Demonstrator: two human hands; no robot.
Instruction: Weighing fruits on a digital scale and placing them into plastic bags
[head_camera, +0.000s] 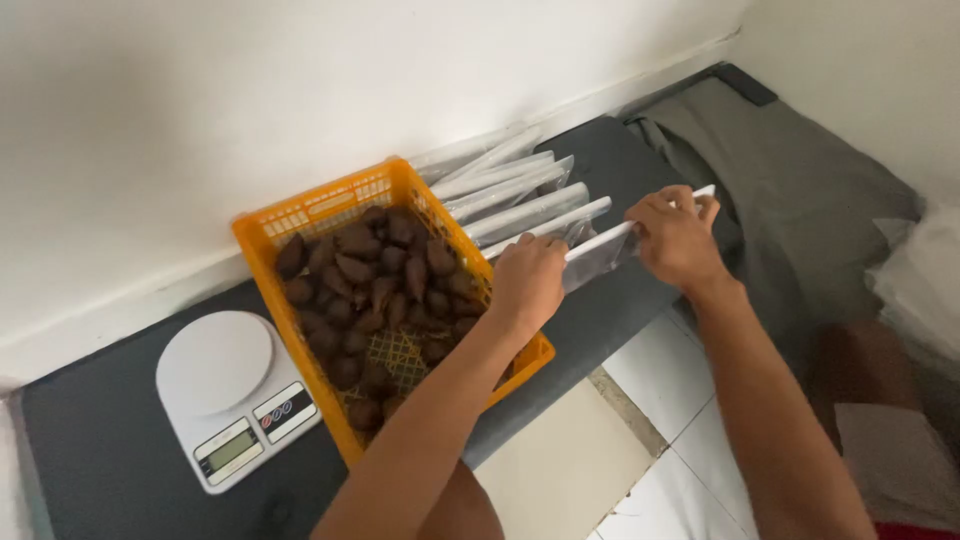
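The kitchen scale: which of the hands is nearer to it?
The left. The left hand is above the orange basket's far side, the basket lying between it and the white scale; the right hand is farther right, gripping the clear bag.

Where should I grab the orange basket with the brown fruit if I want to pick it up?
Take the orange basket by its top rim, one grip on each short end, coming from above. The rim is a firm, solid band, while the walls are open lattice. The brown fruits are piled inside, so two level grips would likely keep it from tipping.
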